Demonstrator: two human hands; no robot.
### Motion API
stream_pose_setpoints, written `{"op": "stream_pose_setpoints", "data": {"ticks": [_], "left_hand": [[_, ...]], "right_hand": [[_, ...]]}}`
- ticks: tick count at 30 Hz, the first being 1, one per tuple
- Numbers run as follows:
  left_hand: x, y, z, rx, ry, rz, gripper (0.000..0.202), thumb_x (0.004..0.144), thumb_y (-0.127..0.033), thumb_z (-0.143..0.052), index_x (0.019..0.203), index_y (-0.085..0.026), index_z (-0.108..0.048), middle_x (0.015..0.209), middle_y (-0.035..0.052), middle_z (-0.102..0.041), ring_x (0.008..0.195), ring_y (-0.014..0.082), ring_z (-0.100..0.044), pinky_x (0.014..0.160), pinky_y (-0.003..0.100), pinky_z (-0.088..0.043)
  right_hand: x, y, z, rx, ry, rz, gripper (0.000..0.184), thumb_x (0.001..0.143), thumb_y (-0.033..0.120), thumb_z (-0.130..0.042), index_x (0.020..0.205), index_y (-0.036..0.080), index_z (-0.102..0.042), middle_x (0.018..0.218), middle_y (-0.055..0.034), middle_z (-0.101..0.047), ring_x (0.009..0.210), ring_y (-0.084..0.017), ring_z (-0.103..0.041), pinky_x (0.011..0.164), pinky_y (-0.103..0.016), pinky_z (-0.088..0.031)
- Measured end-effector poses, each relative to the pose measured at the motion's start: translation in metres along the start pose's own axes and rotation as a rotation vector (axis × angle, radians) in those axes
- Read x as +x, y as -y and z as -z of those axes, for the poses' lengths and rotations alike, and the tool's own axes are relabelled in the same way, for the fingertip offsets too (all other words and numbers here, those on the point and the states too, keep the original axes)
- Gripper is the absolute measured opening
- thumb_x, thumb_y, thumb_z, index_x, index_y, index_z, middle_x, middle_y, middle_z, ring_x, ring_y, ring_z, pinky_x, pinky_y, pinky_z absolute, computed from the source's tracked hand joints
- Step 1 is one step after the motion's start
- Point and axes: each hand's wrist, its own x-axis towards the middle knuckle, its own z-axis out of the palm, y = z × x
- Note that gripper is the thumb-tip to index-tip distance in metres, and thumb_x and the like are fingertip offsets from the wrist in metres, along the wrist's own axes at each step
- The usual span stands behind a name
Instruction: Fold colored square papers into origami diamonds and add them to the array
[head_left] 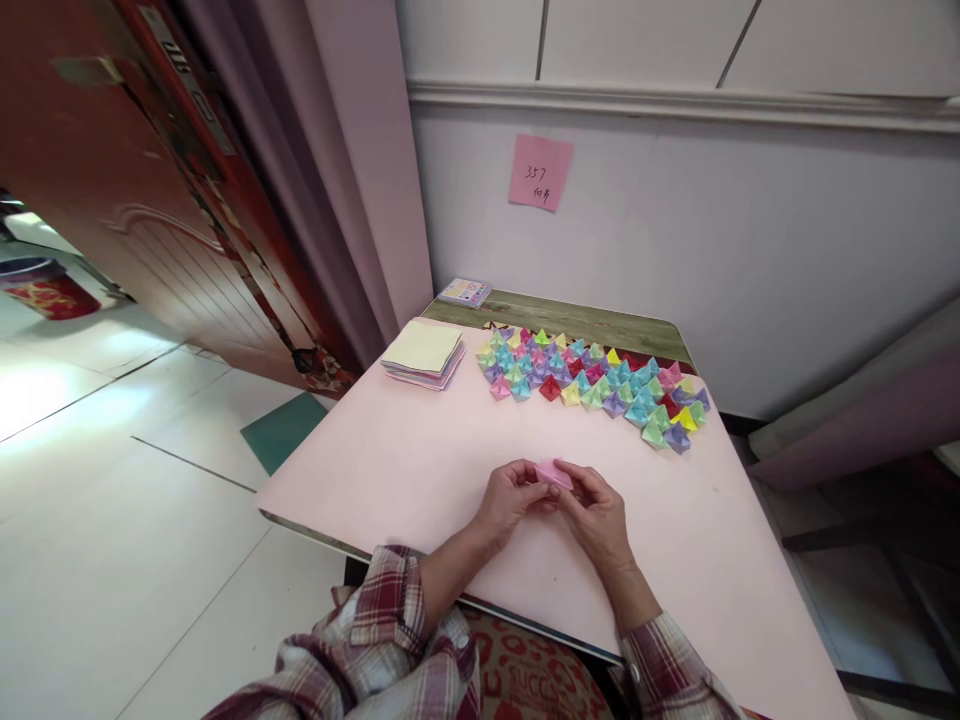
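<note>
While the left hand (pixel 504 506) and right hand (pixel 602 515) pinch a small pink folded-paper piece (pixel 553 475) — apparently mid-shaping — the next move likely calls for gentle creasing.

The single head-worn camera looked from close above and behind the grip of the bare left hand (pixel 505 505) and bare right hand (pixel 601 515), facing forward and down over the flat, pale-pink tabletop (pixel 390 460) around them to the smooth white wall (pixel 675 220) beyond.

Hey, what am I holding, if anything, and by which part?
A small folded pink paper piece: your left hand grips its left end, your right hand its right side.
</note>
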Motion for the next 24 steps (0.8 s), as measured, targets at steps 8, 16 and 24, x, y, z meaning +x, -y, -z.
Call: {"op": "stream_pose_setpoints", "data": {"ticks": [8,16,24], "left_hand": [[0.0021,-0.0002,0.0013,-0.032,0.026,-0.06,0.031,0.062,-0.026,-0.084,0.082,-0.013,-0.065,0.08,0.0032,-0.07,0.076,0.0143,-0.065,0.077,0.027,-0.053],[0.004,0.0032,-0.0018,0.019,-0.039,-0.103,0.032,0.058,-0.024,-0.085,0.078,-0.014,-0.061,0.071,0.0006,-0.067,0.068,0.0126,-0.063,0.071,0.026,-0.052],[0.004,-0.0041,0.0007,0.153,-0.02,-0.245,0.036,0.065,-0.024,-0.081,0.096,-0.017,-0.065,0.084,0.0015,-0.066,0.077,0.0132,-0.062,0.076,0.025,-0.05]], "right_hand": [[0.0027,-0.0006,0.0003,-0.046,0.03,0.068,0.028,0.086,0.039,-0.066,0.109,0.025,-0.073,0.107,-0.0094,-0.066,0.097,-0.023,-0.063,0.077,-0.034,-0.055],[0.0007,0.0042,0.0,-0.021,0.019,-0.023,0.024,0.084,0.041,-0.067,0.095,0.021,-0.076,0.083,-0.0056,-0.072,0.072,-0.019,-0.065,0.065,-0.03,-0.053],[0.0004,0.0001,0.0,0.027,-0.019,-0.134,0.027,0.081,0.045,-0.068,0.082,0.018,-0.074,0.074,-0.0047,-0.073,0.065,-0.018,-0.065,0.06,-0.028,-0.052]]}}
